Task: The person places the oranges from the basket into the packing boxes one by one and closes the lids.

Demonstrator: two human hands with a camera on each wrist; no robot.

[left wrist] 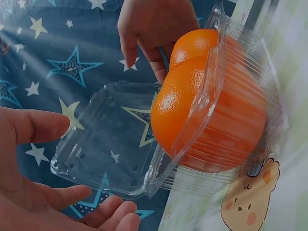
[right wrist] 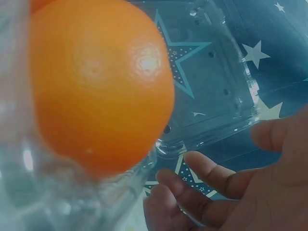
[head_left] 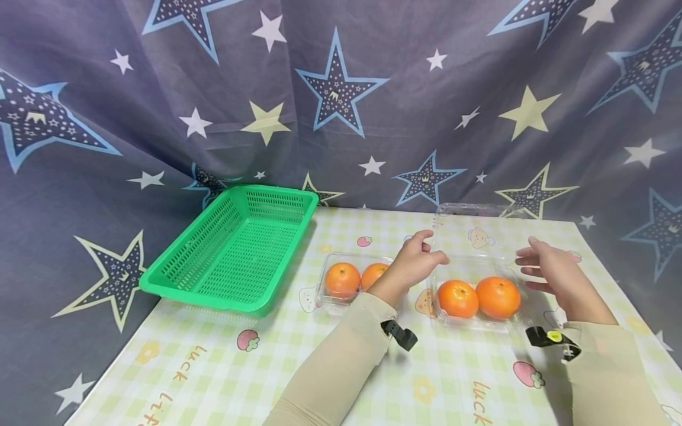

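A clear plastic clamshell box (head_left: 482, 325) stands on the table with its lid (head_left: 471, 209) raised at the back. Two oranges, a left one (head_left: 457, 299) and a right one (head_left: 498, 297), sit side by side in its base. At the lid's left side is my left hand (head_left: 412, 263), thumb and fingers spread; whether it touches the plastic I cannot tell. My right hand (head_left: 556, 275) hovers by the box's right side, fingers loosely bent and holding nothing. In the right wrist view its fingers (right wrist: 207, 173) lie near the lid's corner, apparently apart from it.
Left of my left forearm sits another clear box (head_left: 330, 258) with two oranges, one (head_left: 343, 280) in full sight, the other (head_left: 373, 273) partly behind my wrist. A green plastic basket (head_left: 256, 306) stands at the table's back left. A starry curtain (head_left: 341, 160) hangs behind.
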